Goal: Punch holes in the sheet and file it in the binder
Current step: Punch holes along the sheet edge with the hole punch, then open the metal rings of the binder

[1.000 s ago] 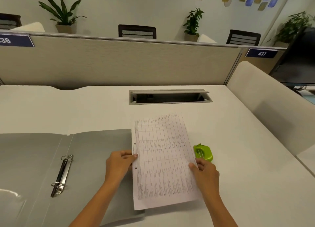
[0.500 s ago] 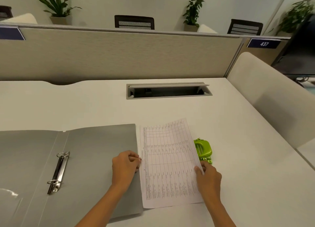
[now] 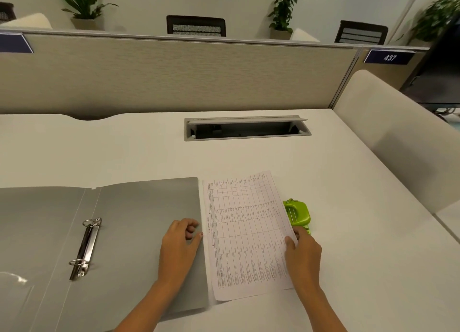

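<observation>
The sheet has slid right off the binder cover and is lying just beside it, long axis pointing away from you. Your right hand is pinching its right edge; your left hand is curling loosely at the left edge, grip unclear. The rings are sitting leftward, parallel, nearer your left hand.

The table lay bare beyond the sheet up to the open cable slot, and rightward as far as the pale side panel, so there was room to pass there. To my left the open binder lay flat with only its upright rings standing in the way. The green hole punch sat just beside the sheet's right edge, close ahead of my right hand, and the partition walled off the far side.
</observation>
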Demonstrator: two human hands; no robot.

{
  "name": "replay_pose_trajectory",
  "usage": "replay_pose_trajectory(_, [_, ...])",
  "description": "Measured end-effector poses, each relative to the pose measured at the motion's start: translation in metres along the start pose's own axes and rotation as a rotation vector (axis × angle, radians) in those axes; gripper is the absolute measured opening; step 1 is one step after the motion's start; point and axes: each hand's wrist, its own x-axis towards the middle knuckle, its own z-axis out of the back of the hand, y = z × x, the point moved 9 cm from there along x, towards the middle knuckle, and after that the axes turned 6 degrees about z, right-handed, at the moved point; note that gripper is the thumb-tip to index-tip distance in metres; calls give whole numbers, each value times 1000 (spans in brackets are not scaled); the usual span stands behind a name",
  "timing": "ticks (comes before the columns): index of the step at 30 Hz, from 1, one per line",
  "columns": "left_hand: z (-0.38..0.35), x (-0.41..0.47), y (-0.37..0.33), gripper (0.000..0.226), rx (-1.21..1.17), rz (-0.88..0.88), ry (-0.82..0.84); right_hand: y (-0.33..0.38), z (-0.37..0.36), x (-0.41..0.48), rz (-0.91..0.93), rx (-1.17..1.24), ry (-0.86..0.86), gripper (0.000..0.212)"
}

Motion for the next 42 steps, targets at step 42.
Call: replay_pose_trajectory(42, [151,-47,51,14,-111,-82,-302,159,-53,-105,755,58,2,22])
